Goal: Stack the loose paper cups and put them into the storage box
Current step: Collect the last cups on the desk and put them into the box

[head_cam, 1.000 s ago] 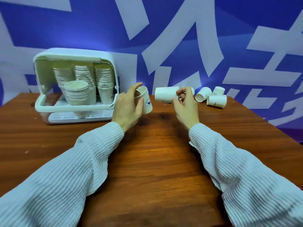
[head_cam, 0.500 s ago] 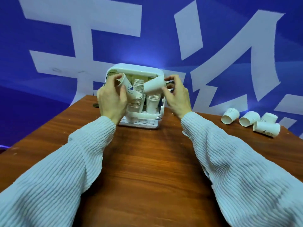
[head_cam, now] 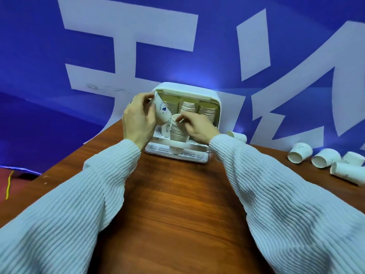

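The white storage box (head_cam: 197,91) stands open at the table's far edge, with stacks of paper cups inside. My left hand (head_cam: 138,119) grips a white paper cup with a blue logo (head_cam: 161,111), tilted, in front of the box's left side. My right hand (head_cam: 197,126) pinches the rim of the top cup on the front stack (head_cam: 176,131) in the box. Several loose cups (head_cam: 324,161) lie on their sides at the table's right; one more cup (head_cam: 238,136) lies beside the box.
The wooden table (head_cam: 177,204) stretches from me to the box. A blue banner with large white characters (head_cam: 138,46) hangs right behind the table. The table's left edge runs diagonally, with a yellow cord (head_cam: 8,184) on the floor beyond it.
Both hands carried their cups left to the box. My right hand has lowered its cup onto the front stack. My left hand still holds its cup, now raised beside the box opening.
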{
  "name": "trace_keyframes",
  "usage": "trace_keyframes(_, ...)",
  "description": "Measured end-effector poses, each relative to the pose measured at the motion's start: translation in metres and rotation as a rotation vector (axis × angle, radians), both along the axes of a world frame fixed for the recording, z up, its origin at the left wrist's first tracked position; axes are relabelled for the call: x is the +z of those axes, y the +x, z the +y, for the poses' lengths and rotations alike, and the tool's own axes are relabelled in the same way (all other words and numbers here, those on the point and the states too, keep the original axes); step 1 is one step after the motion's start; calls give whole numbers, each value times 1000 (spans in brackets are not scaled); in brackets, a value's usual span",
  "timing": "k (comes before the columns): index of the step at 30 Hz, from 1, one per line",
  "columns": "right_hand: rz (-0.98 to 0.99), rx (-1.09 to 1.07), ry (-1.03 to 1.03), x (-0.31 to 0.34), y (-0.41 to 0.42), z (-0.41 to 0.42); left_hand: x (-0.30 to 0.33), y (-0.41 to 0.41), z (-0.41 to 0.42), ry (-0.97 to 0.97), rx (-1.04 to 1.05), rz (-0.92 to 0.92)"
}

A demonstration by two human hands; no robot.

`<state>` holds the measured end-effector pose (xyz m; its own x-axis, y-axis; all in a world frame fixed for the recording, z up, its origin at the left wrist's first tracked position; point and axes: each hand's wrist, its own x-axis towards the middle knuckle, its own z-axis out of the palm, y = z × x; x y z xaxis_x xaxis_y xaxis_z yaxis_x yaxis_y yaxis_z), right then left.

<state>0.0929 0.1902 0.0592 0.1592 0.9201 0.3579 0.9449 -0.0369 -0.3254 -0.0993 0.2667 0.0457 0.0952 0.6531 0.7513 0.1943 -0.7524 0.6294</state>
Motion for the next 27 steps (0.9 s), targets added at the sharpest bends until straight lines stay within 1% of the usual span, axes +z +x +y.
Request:
trace_keyframes(2,52,-14,42,-3,1,1,4,7,3,33,-14,16)
trace_keyframes(3,71,-40,98,-3,1,0,6,11,5,47,-27,24)
trace_keyframes(6,207,-145,362,1,8,-5,14,30,7,72,-63,50)
trace_keyframes(7,252,-172,404,3,10,-8,17,36,6,96,-74,61)
trace_keyframes(13,254,-253,398,0,33,-33,15,68,4,259,-125,207)
trace_keyframes(15,254,-284,384,-4,40,-39,8,75,8,262,-126,322)
trace_keyframes(17,253,-300,374,-8,46,-44,-1,79,10,267,-84,478)
trace_keyframes(19,258,-304,377,-12,51,-47,-13,80,10,294,-61,572)
trace_keyframes(23,323,-323,348,-25,63,-51,-28,81,9,350,-73,579)
trace_keyframes(25,370,-389,338,-33,73,-54,-25,84,8,364,-56,606)
trace_keyframes(27,400,-494,338,-40,87,-58,-23,89,0,414,-41,574)
